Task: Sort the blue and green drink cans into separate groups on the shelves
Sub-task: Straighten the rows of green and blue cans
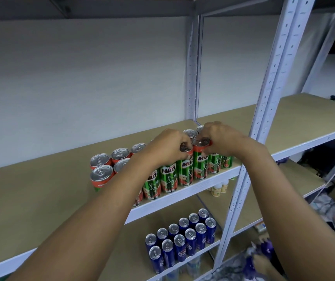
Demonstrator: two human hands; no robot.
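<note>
Green cans (168, 177) grouped upright in rows on upper shelf (41, 191), front row at shelf edge. Left hand (168, 147) grips top of one front-row green can (185, 167); right hand (221, 138) grips top of neighbouring green can (200, 161). Blue cans (180, 240) stand in two rows on lower shelf (134, 248), below green group. White upright post (268, 98) at right.

The green cans (185, 169) and blue cans (191, 240) look like glossy printed metal with bare silvery tops, standing on shelves (41, 189) of matt, smooth tan board edged in white-painted metal, held by perforated white metal uprights (272, 82) before a matt white wall (81, 78).
</note>
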